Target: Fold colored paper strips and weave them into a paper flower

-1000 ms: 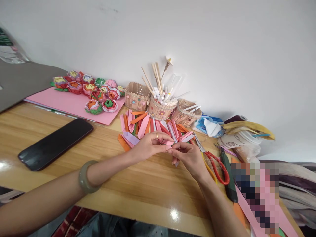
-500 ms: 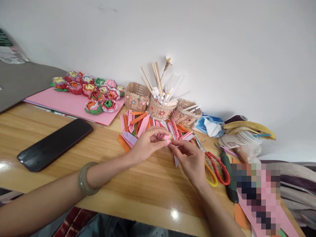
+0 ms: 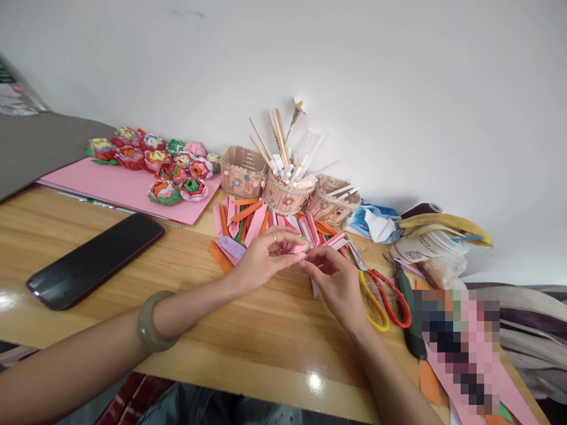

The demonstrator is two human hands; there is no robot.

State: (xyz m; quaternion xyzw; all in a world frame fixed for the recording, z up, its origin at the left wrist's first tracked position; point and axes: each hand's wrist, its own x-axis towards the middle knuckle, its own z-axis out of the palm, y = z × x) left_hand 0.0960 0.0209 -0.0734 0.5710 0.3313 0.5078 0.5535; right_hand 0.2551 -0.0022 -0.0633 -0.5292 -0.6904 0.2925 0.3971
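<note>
Between my fingertips is a small folded-paper flower (image 3: 297, 248), pink with green and orange edges. My left hand (image 3: 268, 257), with a ring on one finger, closes around it from the left. From the right, my right hand (image 3: 333, 277) pinches at its edge with thumb and forefinger. Both hands are above the table's middle, just in front of a pile of folded paper strips (image 3: 254, 221) in pink, orange, green and lilac. The fingers hide part of the flower.
Finished paper flowers (image 3: 162, 171) sit on pink sheets (image 3: 95, 182) at back left. A phone (image 3: 95, 260) lies in front. Stick baskets (image 3: 287, 198) line the wall. Scissors (image 3: 384, 298), a green-handled tool (image 3: 413, 319), a tissue pack (image 3: 370, 221) and a lidded cup (image 3: 432, 248) are right.
Both hands keep hold of the paper flower. My right hand has shifted slightly left and up, its fingers closer to the flower. The whole view has drifted a little.
</note>
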